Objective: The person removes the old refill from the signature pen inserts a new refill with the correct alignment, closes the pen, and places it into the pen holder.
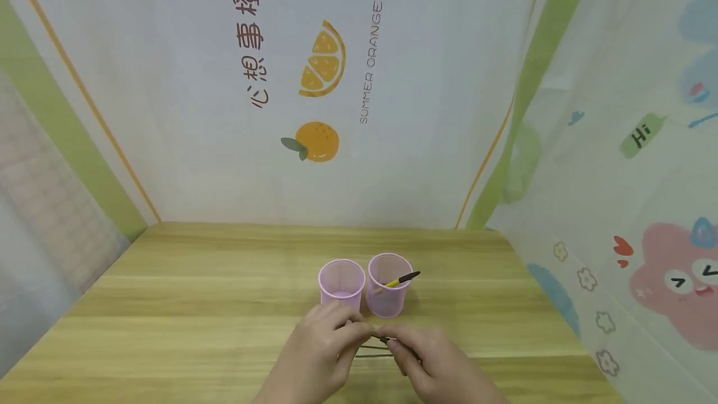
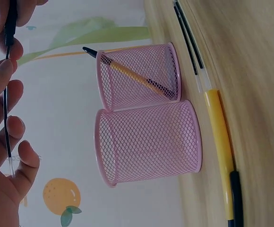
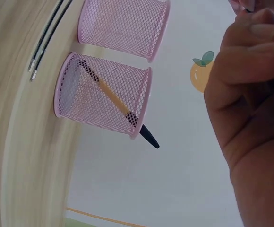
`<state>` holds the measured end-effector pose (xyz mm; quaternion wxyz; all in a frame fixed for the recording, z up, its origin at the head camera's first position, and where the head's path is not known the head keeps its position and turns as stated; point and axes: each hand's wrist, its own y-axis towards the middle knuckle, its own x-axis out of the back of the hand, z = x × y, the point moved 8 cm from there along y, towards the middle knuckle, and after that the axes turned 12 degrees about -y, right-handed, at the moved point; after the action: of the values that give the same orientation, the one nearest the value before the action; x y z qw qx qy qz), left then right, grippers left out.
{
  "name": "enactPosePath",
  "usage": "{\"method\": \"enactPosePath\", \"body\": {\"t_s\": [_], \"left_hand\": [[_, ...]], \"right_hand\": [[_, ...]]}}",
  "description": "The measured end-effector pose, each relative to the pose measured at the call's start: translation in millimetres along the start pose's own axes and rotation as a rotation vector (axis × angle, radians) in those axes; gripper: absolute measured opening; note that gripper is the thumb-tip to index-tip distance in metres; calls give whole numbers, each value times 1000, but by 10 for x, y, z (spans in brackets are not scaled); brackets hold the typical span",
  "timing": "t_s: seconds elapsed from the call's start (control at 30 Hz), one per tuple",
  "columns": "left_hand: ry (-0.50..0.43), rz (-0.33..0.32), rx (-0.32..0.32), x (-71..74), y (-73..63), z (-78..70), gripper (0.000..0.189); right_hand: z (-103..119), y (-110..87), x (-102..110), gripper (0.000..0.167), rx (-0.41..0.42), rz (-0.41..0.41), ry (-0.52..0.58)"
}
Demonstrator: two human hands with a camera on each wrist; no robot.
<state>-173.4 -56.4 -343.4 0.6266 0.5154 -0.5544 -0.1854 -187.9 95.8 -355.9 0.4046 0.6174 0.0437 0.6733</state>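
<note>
My left hand point(image 1: 322, 348) pinches a thin pen refill point(image 2: 7, 137) between thumb and forefinger, its black ink tube ending in a clear tip. My right hand point(image 1: 426, 354) holds a black pen part point(image 2: 10, 23), and the refill's other end meets it. In the right wrist view, the right fingers are curled and hide most of what they grip. Beyond the hands stand two pink mesh pen cups. The right cup point(image 1: 387, 304) has a yellow and black pen point(image 1: 399, 280) leaning in it; the left cup point(image 1: 341, 279) looks empty.
Two more refills point(image 2: 189, 42) lie side by side on the wooden table point(image 1: 196, 317), below the cups. Near them are a yellow pen barrel point(image 2: 218, 137) and a black piece point(image 2: 236, 198). A printed white curtain point(image 1: 426, 142) hangs behind the table.
</note>
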Motion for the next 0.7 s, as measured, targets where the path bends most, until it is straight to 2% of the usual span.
{"method": "enactPosePath", "body": {"t_s": [0.17,0.43,0.7], "left_hand": [[-18,8,17,-4,-31,28,18],[-19,12,47,-23,-84,72,7],[-18,19,51,-23,-83,80,16]], "right_hand": [[0,2,-30,32,-2,23,-5],[-16,-10,-56,32,-8,7,-32],[0,-6,-63,30,-2,1,-71]]}}
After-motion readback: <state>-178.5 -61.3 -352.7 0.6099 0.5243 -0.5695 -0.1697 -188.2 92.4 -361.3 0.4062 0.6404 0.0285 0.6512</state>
